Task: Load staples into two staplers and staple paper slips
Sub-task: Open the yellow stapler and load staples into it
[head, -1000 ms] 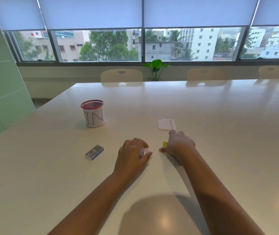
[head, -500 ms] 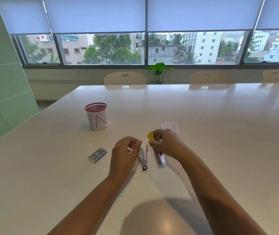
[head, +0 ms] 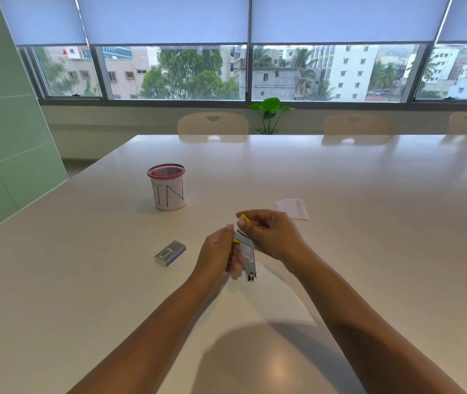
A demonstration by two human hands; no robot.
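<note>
A small metal stapler (head: 248, 258) is held above the tabletop (head: 368, 237) between both hands. The left hand (head: 218, 251) is curled around its body from the left, while the fingers (head: 248, 221) of the right hand (head: 273, 233) pinch the yellow part at its far end, seemingly to open it. A second stapler cannot be made out. Left of the hands, the box of staples (head: 170, 253) lies closed, so loading is judged barely begun. Farther right, the paper slips (head: 292, 209) lie unstapled. Far left, a red-rimmed mesh cup (head: 167, 186) marked "IN" stands alone.
</note>
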